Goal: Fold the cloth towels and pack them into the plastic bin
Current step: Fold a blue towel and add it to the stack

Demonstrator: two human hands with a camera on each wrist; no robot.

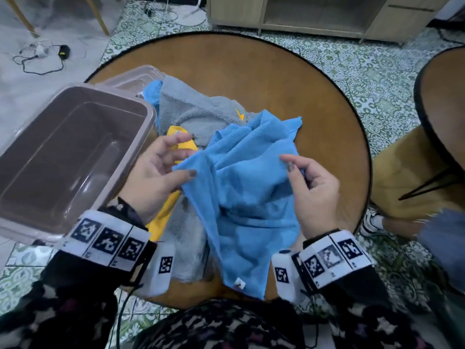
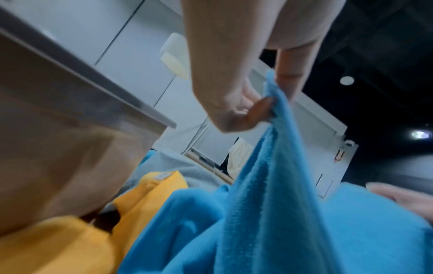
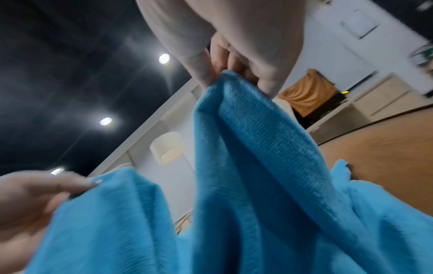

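Observation:
A crumpled blue towel (image 1: 247, 187) is lifted over the round wooden table (image 1: 289, 79). My left hand (image 1: 161, 170) pinches its left edge between thumb and fingers; the left wrist view shows the blue towel (image 2: 269, 185) caught under the thumb. My right hand (image 1: 312, 187) pinches the right edge, and the blue towel (image 3: 246, 148) hangs from that pinch. Under it lie a grey towel (image 1: 198, 107) and a yellow towel (image 1: 161, 215). Another blue towel (image 1: 152, 93) peeks out behind the grey one. The taupe plastic bin (image 1: 63, 152) stands empty at the left.
The bin's lid (image 1: 136, 80) lies behind the bin at the table's edge. A second round table (image 1: 445, 102) stands at the right, with another person's leg and shoe (image 1: 372, 220) beside it. Cables lie on the tiled floor at far left.

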